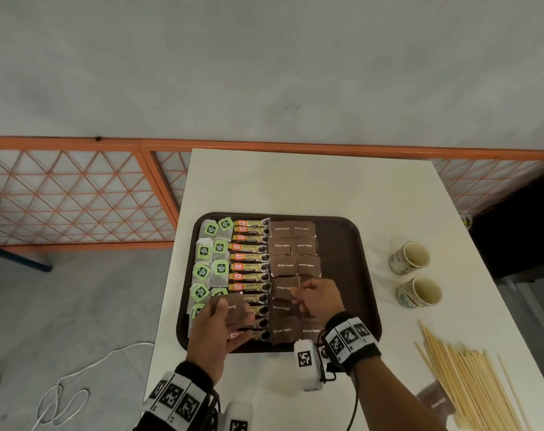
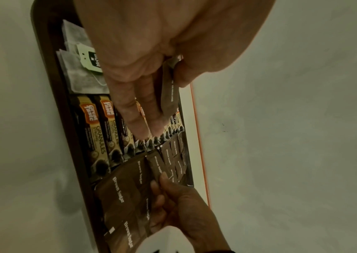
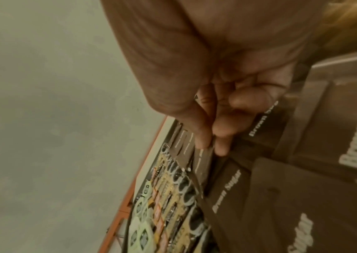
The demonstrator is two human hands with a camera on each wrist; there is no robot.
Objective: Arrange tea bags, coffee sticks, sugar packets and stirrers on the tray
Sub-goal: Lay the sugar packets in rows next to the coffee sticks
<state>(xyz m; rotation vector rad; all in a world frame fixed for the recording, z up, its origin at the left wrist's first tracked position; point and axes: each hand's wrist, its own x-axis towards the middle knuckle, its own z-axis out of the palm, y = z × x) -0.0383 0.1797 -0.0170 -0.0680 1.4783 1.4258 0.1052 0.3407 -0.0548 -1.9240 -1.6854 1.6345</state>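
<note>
Sugar packet (image 1: 233, 307) pinched in left hand (image 1: 216, 329), right hand (image 1: 318, 298) pinching another packet (image 3: 203, 164)

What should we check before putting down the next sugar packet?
1. Left hand holds a spare packet: ok.
2. Right hand pinches a packet in the sugar rows: ok.
3. Bare space on the tray right of the sugar: ok.
4. Tea bags and coffee sticks in tidy columns: ok.
5. Stirrers on the tray: not ok, they lie on the table.
6. Sugar rows straight under the right hand: cannot tell.
</note>
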